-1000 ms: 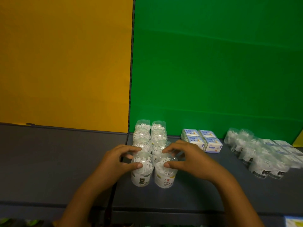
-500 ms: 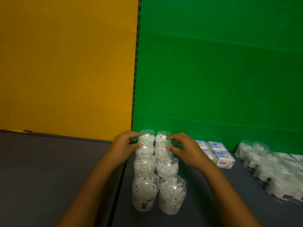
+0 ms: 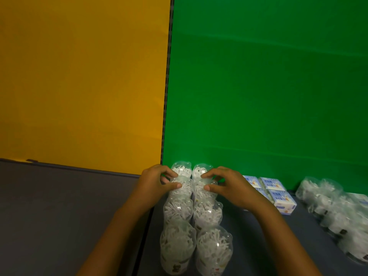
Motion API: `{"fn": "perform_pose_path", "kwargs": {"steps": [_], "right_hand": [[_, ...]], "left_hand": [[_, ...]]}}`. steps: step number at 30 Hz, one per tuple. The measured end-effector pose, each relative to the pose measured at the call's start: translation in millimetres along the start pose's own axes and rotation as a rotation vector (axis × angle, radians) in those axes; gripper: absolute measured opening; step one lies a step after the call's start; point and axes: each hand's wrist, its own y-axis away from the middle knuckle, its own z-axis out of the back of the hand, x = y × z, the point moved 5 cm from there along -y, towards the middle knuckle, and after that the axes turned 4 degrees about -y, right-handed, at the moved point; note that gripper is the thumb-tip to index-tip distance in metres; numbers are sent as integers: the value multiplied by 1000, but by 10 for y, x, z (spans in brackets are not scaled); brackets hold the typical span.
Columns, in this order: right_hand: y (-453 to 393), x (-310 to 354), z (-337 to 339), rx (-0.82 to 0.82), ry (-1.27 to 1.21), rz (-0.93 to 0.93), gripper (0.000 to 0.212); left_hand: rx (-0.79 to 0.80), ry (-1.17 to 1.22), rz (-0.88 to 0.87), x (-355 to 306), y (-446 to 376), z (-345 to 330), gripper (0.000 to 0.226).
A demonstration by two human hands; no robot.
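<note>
Two columns of clear plastic jars filled with white cotton swabs [image 3: 191,214] run away from me across a dark table [image 3: 59,206]. My left hand [image 3: 154,182] pinches the second-farthest jar of the left column [image 3: 182,189] between thumb and fingers. My right hand [image 3: 227,185] pinches the matching jar of the right column [image 3: 202,193] the same way. The farthest pair of jars [image 3: 190,169] stands just behind my fingertips, against the wall. The nearest pair [image 3: 196,248] stands free by my forearms.
Small white-and-blue boxes [image 3: 276,193] sit in a block right of my right hand. More clear swab jars [image 3: 330,206] crowd the far right. A yellow panel [image 3: 79,76] and a green panel [image 3: 268,76] rise behind the table. A seam [image 3: 146,226] splits the tabletop.
A second ago both hands held the nearest pair of jars. They have let go and reached back along the rows to the rear jars, while my view drew closer.
</note>
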Motion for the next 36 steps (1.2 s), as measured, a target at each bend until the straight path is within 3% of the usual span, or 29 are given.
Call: {"fn": "perform_pose_path", "kwargs": {"steps": [7,11,18,26,36], "right_hand": [[-204,-71,159,-194,52,-6,35],[-348,-165,94,-125,48,-39,41],[-373,-251,62,-128,49,-19,35],[-374,-247,60,-124,48,-21,36],[-84,8,219,-198,61,-11,39]], "left_hand": [[-121,-60,-10,82,-281,109,30],[-36,-113,-17,101,-484,-29,39],[48,-31,15,181,-586,-117,25],[107,45,23,214,-602,-145,27],[-65,-13,24,67,-181,173,30]]}}
